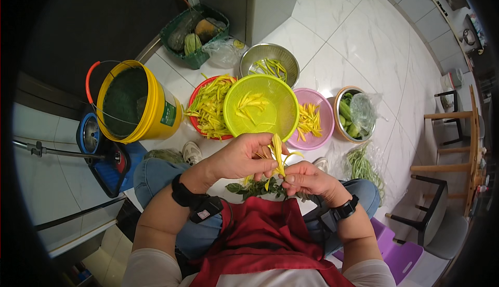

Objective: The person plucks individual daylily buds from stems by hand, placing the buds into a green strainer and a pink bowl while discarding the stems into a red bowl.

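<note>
Between my two hands is an opened yellow daylily flower (277,152), its petals spread. My left hand (249,156) pinches its petals from the left, and the fingertips of my right hand (308,180) grip its base. Just beyond my hands stands a yellow-green plastic colander (286,100) with a few yellow petals in it. At its left, a red basket (193,121) is heaped with long yellow-green daylily buds (212,107). A pink basket (327,107) on the right holds loose yellow flower pieces (309,121). Green leaves (255,189) lie on the floor below my hands.
A steel colander (293,63) with green buds stands behind. Left are a yellow bucket (165,111), a mop bucket (91,133) and a green basket of squashes (199,59). Right are a pot of green vegetables (345,111), long beans (364,166), a purple stool (401,256) and chairs (444,224).
</note>
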Available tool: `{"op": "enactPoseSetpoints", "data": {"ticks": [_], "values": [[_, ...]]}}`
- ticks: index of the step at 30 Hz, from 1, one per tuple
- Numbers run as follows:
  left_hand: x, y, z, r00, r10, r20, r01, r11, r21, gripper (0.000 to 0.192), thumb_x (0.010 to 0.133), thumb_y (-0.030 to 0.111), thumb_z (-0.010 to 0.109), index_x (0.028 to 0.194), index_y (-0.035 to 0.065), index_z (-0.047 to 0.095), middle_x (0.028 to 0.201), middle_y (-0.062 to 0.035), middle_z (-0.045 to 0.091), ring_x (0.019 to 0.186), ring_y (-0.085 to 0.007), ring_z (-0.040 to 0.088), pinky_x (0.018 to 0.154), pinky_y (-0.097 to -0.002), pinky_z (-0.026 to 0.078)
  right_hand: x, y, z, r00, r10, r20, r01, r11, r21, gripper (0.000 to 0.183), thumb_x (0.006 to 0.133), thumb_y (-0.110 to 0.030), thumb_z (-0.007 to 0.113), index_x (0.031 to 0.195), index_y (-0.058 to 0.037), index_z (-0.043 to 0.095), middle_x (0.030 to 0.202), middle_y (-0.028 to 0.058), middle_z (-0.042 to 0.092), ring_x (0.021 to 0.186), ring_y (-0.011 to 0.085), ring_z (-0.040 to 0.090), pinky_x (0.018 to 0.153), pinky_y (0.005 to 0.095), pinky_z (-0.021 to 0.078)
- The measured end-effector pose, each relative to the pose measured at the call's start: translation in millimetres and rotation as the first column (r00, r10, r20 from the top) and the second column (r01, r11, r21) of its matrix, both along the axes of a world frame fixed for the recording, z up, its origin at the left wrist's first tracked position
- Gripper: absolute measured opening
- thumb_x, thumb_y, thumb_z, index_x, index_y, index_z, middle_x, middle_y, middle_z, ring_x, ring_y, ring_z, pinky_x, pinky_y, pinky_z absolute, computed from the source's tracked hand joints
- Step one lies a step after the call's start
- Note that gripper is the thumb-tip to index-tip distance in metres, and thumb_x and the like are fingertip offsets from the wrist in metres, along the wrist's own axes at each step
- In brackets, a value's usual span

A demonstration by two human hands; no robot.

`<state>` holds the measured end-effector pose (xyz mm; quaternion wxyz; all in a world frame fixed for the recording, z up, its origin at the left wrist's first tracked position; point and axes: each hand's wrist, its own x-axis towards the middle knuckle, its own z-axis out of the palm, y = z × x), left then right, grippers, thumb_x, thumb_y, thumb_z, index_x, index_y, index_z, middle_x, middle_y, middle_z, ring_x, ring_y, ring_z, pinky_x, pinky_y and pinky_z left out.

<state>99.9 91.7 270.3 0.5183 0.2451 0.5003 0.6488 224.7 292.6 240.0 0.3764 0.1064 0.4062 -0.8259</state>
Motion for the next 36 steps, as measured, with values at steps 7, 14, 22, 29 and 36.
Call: {"op": "enactPoseSetpoints", "data": {"ticks": [7, 14, 22, 29, 36], "values": [[-2, -1, -3, 0.994, 0.004, 0.111, -0.01, 0.999, 0.051, 0.014, 0.085, 0.003, 0.055, 0.099, 0.0014, 0.056, 0.075, -0.0041, 0.059, 0.059, -0.0077, 0.056, 0.05, -0.0198, 0.047, 1, 2, -9, 0.997, -0.058, 0.059, 0.069, 0.979, -0.193, 0.028, 0.088, -0.018, 0.055, 0.11, -0.0008, 0.055, 0.091, 0.0008, 0.06, 0.072, 0.0071, 0.058, 0.065, 0.0188, 0.0501], [1, 2, -4, 0.986, 0.156, 0.053, -0.153, 0.987, -0.056, 0.01, 0.084, 0.006, 0.059, 0.091, -0.0001, 0.057, 0.076, -0.0046, 0.06, 0.057, -0.0076, 0.055, 0.052, -0.02, 0.046, -4, -8, -2, 0.988, -0.15, -0.046, 0.148, 0.988, -0.039, 0.027, 0.089, -0.017, 0.055, 0.11, -0.0003, 0.054, 0.092, 0.0021, 0.06, 0.068, 0.0066, 0.059, 0.064, 0.0187, 0.0514], [2, 3, -1, 0.937, 0.141, -0.32, -0.181, 0.979, -0.099, 0.007, 0.083, 0.003, 0.058, 0.087, -0.0022, 0.059, 0.071, -0.0029, 0.06, 0.06, -0.0067, 0.055, 0.053, -0.02, 0.044, -6, -10, -5, 0.959, -0.281, -0.024, 0.28, 0.959, -0.045, 0.026, 0.09, -0.017, 0.052, 0.11, 0.0002, 0.053, 0.085, -0.0017, 0.056, 0.067, 0.0034, 0.057, 0.062, 0.0158, 0.0503], [-1, 1, 12, 0.948, 0.047, -0.314, -0.104, 0.98, -0.168, 0.004, 0.081, 0.002, 0.058, 0.083, -0.0011, 0.058, 0.069, -0.0034, 0.06, 0.056, -0.0071, 0.055, 0.051, -0.0209, 0.044, -10, -10, -10, 0.941, -0.303, -0.154, 0.33, 0.923, 0.2, 0.022, 0.089, -0.013, 0.053, 0.104, 0.0019, 0.055, 0.087, 0.0042, 0.06, 0.066, 0.0101, 0.06, 0.063, 0.0234, 0.0535], [-2, -23, 3, 0.586, -0.219, -0.78, 0.224, 0.969, -0.104, 0.013, 0.079, 0.006, 0.061, 0.089, -0.0007, 0.06, 0.069, -0.0068, 0.06, 0.062, -0.0085, 0.056, 0.056, -0.0245, 0.045, -5, 11, -1, 0.844, -0.526, 0.1, 0.528, 0.786, -0.323, 0.021, 0.088, -0.009, 0.051, 0.107, -0.0009, 0.055, 0.084, 0.0092, 0.063, 0.07, 0.0165, 0.064, 0.064, 0.0316, 0.0559]]}}
